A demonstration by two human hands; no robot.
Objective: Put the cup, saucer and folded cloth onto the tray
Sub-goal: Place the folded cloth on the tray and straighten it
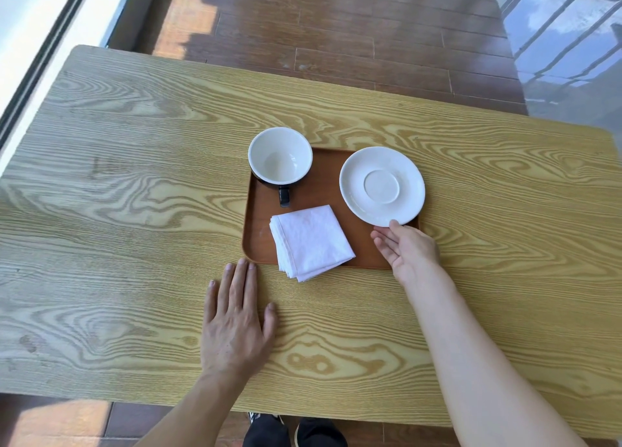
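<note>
Evidently final placement: right hand (405, 248) open, fingertips at saucer (382, 185) rim on tray (259, 241); left hand (235, 325) flat. Next, withdraw cleanly.

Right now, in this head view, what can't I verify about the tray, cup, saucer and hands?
- Tray: far corners hidden under the cup and saucer.
- Saucer: whether it rests flat or is lifted by the right hand cannot be told; its underside is hidden.
- Right hand: fingers are partly under the saucer, so grip is unclear.
- Cloth: its near corner overhangs the tray and hides that edge.
- Left hand: flat on the table, palm unseen.
</note>
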